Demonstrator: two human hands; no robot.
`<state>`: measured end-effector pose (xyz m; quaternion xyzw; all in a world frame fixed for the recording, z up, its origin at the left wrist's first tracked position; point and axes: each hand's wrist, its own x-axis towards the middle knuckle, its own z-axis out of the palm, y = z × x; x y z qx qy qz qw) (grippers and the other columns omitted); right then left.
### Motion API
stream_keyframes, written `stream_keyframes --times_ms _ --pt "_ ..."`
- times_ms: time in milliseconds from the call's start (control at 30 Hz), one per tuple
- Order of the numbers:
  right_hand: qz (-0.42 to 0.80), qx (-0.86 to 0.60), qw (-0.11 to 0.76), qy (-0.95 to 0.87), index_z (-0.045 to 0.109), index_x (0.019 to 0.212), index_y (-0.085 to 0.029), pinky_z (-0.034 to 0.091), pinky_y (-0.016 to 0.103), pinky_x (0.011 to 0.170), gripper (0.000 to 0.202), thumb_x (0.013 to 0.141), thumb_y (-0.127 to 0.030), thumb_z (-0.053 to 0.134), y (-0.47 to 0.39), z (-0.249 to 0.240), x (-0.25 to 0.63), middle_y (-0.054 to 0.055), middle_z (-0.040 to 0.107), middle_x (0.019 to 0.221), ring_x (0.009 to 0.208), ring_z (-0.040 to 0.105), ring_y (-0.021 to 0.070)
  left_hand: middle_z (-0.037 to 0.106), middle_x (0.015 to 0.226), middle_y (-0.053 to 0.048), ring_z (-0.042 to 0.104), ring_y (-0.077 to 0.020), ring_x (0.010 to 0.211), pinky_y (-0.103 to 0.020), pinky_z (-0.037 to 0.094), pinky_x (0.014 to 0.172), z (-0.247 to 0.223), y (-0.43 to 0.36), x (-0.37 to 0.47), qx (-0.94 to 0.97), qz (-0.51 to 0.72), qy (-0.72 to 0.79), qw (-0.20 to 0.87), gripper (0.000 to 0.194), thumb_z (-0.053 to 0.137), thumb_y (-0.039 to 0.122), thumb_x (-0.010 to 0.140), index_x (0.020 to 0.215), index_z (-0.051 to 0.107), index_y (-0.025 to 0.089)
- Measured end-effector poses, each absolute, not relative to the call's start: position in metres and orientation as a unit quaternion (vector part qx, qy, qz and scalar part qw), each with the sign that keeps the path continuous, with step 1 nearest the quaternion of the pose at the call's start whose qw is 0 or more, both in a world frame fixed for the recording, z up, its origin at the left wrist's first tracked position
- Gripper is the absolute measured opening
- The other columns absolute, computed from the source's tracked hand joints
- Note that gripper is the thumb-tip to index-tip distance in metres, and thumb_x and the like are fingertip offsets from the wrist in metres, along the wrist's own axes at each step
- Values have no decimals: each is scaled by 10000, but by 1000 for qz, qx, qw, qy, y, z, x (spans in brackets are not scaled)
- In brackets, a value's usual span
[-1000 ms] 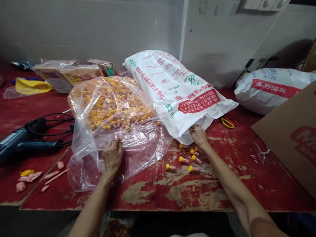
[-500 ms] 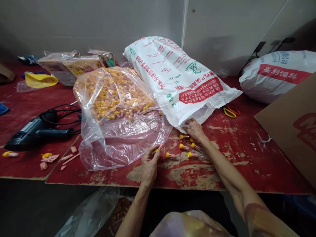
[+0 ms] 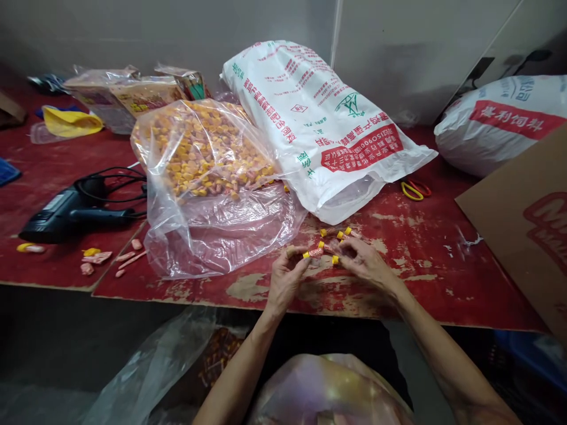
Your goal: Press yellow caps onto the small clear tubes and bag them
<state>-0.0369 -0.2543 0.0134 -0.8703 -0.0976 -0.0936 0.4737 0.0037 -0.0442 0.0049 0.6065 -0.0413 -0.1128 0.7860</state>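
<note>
Small clear tubes with yellow caps and pink contents lie close together on the worn red tabletop, between my hands. My left hand [image 3: 287, 276] is closed, thumb and fingers pinching the capped end of one yellow-capped tube [image 3: 315, 252]. To the right, my right hand [image 3: 367, 264] curls its fingers over the clear ends of tubes and seems to grip one; its fingers partly cover them. A yellow cap [image 3: 335, 260] shows beside its fingertips. Just behind the tubes is the open mouth of a white printed sack [image 3: 305, 118].
A clear plastic bag [image 3: 208, 147] full of yellow-capped pieces lies left of the sack. Further left are a heat gun [image 3: 80, 206] and loose pink pieces. Scissors [image 3: 413, 190] lie right of the sack, near a cardboard box [image 3: 518, 218]. Another white sack [image 3: 500, 124] stands behind the box.
My right hand has come away from the sack's mouth, down to the tubes. My left hand has shifted right, still holding a tube. The scattered tubes now sit closer together.
</note>
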Motion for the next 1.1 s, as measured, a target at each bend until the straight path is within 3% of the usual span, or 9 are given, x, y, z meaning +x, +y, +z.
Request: stream_keyframes --times_ms 100,167,367,500,700,767,833,967,1100 --pt "-111 -750 652 7 504 973 -218 519 348 720 241 786 -332 604 -244 14 -43 21 602 851 763 600 189 645 912 -22 614 -129 836 -224 487 752 2 -42 -5 583 -120 -24 803 236 741 290 701 892 662 177" --pt "-136 -688 712 38 468 1063 -232 525 333 712 394 741 -341 669 -235 16 -48 13 608 863 771 619 188 647 931 -28 602 -124 846 -209 475 742 -1 -46 -14 577 -137 -15 805 234 745 283 696 888 666 173" --pt "-97 -732 673 40 547 877 -204 496 270 655 220 758 -331 682 -214 11 -68 23 619 896 756 598 168 645 845 5 594 -106 762 -217 474 733 -9 -63 -38 534 -131 27 835 267 772 284 665 881 650 185" --pt "-102 -775 623 9 570 903 -209 493 283 690 171 830 -354 622 -206 -1 -79 28 609 923 804 588 178 679 921 -29 614 -150 887 -264 465 858 -10 -63 -51 580 -132 6 804 189 687 323 767 894 699 184" --pt "-121 -860 495 -20 625 973 -214 482 325 730 160 893 -323 542 -197 -17 -91 53 645 913 807 603 200 677 1059 -75 605 -220 1026 -352 451 949 -21 -59 -69 618 -161 10 770 311 592 397 834 1050 684 194" --pt "-104 -843 528 6 639 930 -208 485 320 675 172 872 -357 575 -197 -23 -90 51 650 858 742 605 197 664 1081 -84 597 -226 1043 -366 446 963 -23 -59 -72 630 -160 8 760 319 588 391 833 1065 680 192" --pt "-51 -774 629 52 633 896 -203 470 290 552 222 836 -417 620 -196 -28 -85 16 613 682 581 566 169 649 1077 -82 590 -217 1045 -356 448 961 -19 -59 -72 649 -152 -21 745 315 583 368 835 1083 678 200" --pt "38 -547 824 139 573 834 -200 397 246 396 371 715 -524 711 -200 -29 -78 -62 481 518 347 331 77 589 1095 -81 586 -199 1011 -297 506 848 -7 -60 -64 667 -127 -87 729 290 603 328 809 1069 687 229" --pt "46 -591 787 172 582 846 -188 375 233 401 413 671 -529 735 -237 -11 -85 -43 530 600 358 337 61 576 1077 -75 600 -146 817 -249 523 687 -10 -54 -52 655 -167 -48 736 282 615 327 786 1033 665 199"
